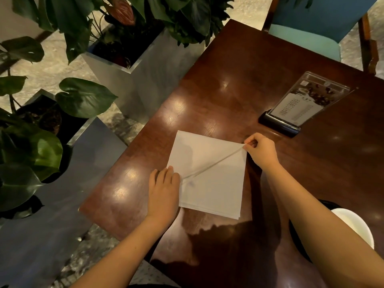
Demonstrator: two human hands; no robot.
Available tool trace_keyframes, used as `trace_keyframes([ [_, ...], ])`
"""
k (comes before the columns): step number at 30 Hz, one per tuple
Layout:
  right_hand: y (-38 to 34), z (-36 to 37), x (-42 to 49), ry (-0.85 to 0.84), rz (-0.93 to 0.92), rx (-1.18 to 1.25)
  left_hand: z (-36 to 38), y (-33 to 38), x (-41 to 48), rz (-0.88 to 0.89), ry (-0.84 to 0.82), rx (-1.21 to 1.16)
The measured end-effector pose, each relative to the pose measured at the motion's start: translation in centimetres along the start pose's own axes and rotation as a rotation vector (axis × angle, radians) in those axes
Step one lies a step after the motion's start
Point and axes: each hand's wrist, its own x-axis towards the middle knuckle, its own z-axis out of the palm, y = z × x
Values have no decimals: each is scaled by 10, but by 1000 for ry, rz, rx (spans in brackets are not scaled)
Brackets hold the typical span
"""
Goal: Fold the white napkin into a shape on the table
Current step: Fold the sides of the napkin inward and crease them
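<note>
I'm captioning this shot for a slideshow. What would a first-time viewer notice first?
The white napkin, bright on the dark wooden table, lies centre frame with a diagonal fold line across it. The right hand pinches its far right corner; the left hand presses flat on its left edge. Leafy planters fill the left side.

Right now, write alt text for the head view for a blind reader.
A person's right hand pinches the far right corner of a white napkin on a wooden table, while the left hand rests flat on its left edge; a diagonal fold runs between them. A menu stand sits beyond, leafy planters to the left.
</note>
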Motion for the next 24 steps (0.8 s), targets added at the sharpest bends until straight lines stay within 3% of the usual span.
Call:
trace_keyframes([
  [9,0,0,-4,1,15,67,-17,-2,13,-72,65,-26],
  [24,3,-13,-2,-64,11,98,-29,-4,22,-30,44,-15],
])
